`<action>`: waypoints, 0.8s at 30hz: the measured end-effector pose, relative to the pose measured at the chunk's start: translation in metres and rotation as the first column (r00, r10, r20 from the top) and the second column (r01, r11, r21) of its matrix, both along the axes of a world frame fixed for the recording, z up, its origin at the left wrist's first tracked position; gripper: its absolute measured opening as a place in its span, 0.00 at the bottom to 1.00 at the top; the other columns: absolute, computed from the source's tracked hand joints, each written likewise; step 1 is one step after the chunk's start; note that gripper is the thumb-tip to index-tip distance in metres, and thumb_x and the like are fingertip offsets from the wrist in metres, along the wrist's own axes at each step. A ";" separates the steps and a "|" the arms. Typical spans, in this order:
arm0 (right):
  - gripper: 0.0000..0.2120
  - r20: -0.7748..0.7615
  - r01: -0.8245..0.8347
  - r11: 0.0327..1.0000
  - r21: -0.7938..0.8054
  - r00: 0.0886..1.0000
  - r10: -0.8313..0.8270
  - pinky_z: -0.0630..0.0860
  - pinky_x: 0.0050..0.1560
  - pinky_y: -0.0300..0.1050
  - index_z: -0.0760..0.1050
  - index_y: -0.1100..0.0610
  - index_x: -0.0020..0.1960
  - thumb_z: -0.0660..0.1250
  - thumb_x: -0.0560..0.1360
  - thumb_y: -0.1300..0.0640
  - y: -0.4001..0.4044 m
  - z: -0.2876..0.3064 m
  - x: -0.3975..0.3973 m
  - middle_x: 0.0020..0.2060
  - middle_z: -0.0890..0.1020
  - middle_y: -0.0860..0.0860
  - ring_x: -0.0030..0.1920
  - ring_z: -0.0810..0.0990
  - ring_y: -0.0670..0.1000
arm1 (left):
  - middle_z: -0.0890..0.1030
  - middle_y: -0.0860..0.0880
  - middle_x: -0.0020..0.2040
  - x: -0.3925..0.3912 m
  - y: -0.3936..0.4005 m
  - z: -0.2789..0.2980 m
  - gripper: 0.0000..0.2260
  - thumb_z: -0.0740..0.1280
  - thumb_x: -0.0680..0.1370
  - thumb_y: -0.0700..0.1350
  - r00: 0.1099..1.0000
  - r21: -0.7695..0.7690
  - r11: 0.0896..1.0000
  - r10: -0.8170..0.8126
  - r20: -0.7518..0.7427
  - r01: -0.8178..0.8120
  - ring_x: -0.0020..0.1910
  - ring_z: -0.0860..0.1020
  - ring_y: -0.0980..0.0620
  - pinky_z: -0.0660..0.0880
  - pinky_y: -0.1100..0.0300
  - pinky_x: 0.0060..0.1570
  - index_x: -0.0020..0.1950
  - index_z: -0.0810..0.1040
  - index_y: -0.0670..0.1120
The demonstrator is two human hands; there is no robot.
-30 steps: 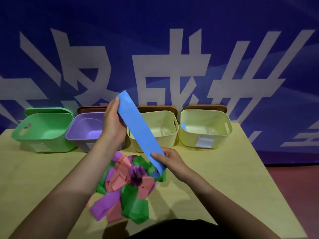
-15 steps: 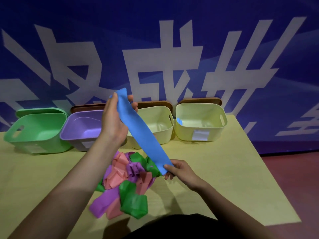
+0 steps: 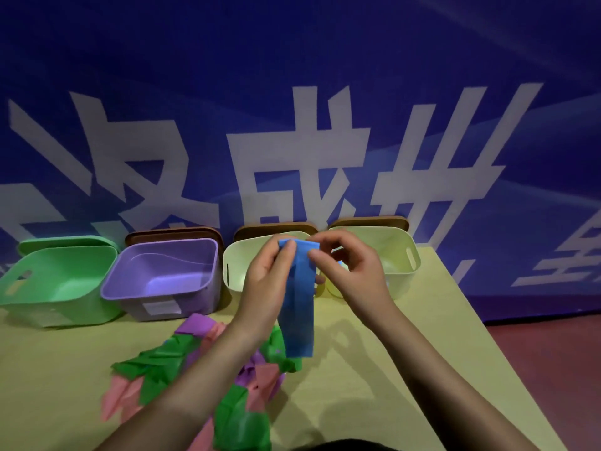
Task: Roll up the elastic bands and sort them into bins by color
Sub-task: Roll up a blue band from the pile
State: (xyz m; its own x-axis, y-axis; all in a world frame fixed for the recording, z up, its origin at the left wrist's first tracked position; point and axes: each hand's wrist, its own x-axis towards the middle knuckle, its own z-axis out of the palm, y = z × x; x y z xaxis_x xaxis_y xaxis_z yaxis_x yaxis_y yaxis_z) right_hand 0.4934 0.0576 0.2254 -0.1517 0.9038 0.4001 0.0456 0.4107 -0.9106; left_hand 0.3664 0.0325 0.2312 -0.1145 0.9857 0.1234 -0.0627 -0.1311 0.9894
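Behind everything hangs a blue backdrop printed with large white characters, and below it a yellow-green table fills the lower view. Along the table's far edge stand four bins in a row: a green bin, a purple bin, a pale yellow bin and a second pale yellow bin at the right end. Near the table's front lies a loose pile of green, pink and purple bands. Both forearms reach up from the bottom edge and meet in front of the two yellow bins. The left hand pinches the top of a blue band between thumb and curled fingers. The right hand pinches the same top edge from the other side. The band hangs straight down from the fingertips, its free end above the pile
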 end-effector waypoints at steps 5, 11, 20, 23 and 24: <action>0.05 0.023 -0.002 1.000 -0.010 1.000 0.002 0.75 0.39 0.41 0.78 0.59 0.42 0.70 0.73 0.67 0.014 0.000 -0.004 0.35 0.79 0.53 0.36 0.76 0.46 | 0.84 0.48 0.43 -0.003 0.002 -0.004 0.07 0.59 0.81 0.44 0.995 -0.079 0.997 0.031 0.093 -0.024 0.39 0.84 0.48 0.78 0.61 0.36 0.51 0.77 0.48; 0.09 -0.001 0.042 0.999 0.026 0.999 -0.042 0.71 0.40 0.33 0.79 0.55 0.43 0.69 0.73 0.69 0.015 -0.010 -0.005 0.35 0.79 0.42 0.36 0.76 0.42 | 0.83 0.44 0.37 -0.004 -0.003 -0.017 0.08 0.60 0.81 0.44 0.994 -0.217 0.976 -0.003 0.105 0.026 0.35 0.82 0.45 0.78 0.55 0.36 0.50 0.78 0.44; 0.13 0.398 -0.120 0.906 0.407 0.916 -0.058 0.74 0.45 0.41 0.82 0.58 0.52 0.65 0.73 0.70 0.010 -0.028 0.013 0.43 0.78 0.52 0.45 0.77 0.47 | 0.81 0.40 0.34 -0.012 -0.016 -0.021 0.15 0.52 0.82 0.42 0.974 -0.281 0.955 -0.033 0.222 0.096 0.32 0.80 0.41 0.77 0.50 0.41 0.53 0.77 0.39; 0.11 0.451 -0.149 0.892 0.426 0.890 -0.067 0.73 0.45 0.38 0.82 0.58 0.53 0.63 0.75 0.65 0.009 -0.030 0.015 0.43 0.77 0.51 0.45 0.77 0.47 | 0.82 0.39 0.35 -0.015 -0.017 -0.018 0.19 0.50 0.82 0.46 0.956 -0.320 0.932 -0.076 0.283 0.169 0.31 0.80 0.42 0.78 0.55 0.35 0.50 0.78 0.39; 0.11 0.464 -0.149 0.888 0.435 0.883 -0.079 0.73 0.45 0.37 0.82 0.58 0.53 0.62 0.75 0.64 0.009 -0.030 0.015 0.43 0.77 0.51 0.45 0.76 0.46 | 0.82 0.39 0.35 -0.016 -0.016 -0.017 0.20 0.50 0.82 0.48 0.954 -0.324 0.929 -0.083 0.286 0.178 0.31 0.80 0.43 0.78 0.56 0.33 0.49 0.79 0.39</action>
